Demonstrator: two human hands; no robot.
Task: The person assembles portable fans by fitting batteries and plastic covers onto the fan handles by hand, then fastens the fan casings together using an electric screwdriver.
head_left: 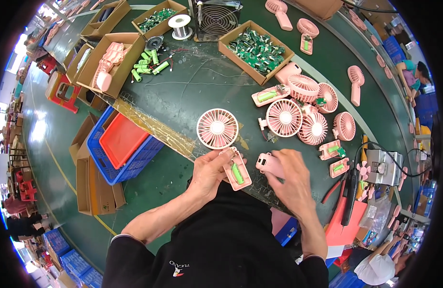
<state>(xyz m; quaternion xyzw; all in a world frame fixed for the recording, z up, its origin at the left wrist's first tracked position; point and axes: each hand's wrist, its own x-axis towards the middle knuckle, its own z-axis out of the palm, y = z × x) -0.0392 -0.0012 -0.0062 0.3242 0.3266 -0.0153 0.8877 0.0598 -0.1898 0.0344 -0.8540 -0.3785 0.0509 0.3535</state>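
Observation:
My left hand (pixel 206 175) grips the open handle of a pink handheld fan (pixel 217 128) between thumb and fingers, at the table's near edge. Inside that handle lies a green battery cell (pixel 237 174); the round fan head points away from me. My right hand (pixel 292 178) is closed around a pink handle cover (pixel 269 164), with small dark openings at the end that shows. The cover is apart from the fan, just right of it. Fingers hide part of both pieces.
Several pink fans (pixel 285 117) crowd the table to the right. Beyond stand a box of green circuit boards (pixel 282 68), loose green batteries (pixel 145 65), a solder spool (pixel 180 28) and a box of pink shells (pixel 131 62). A soldering iron (pixel 350 197) lies right; a blue crate (pixel 109 169) stands left.

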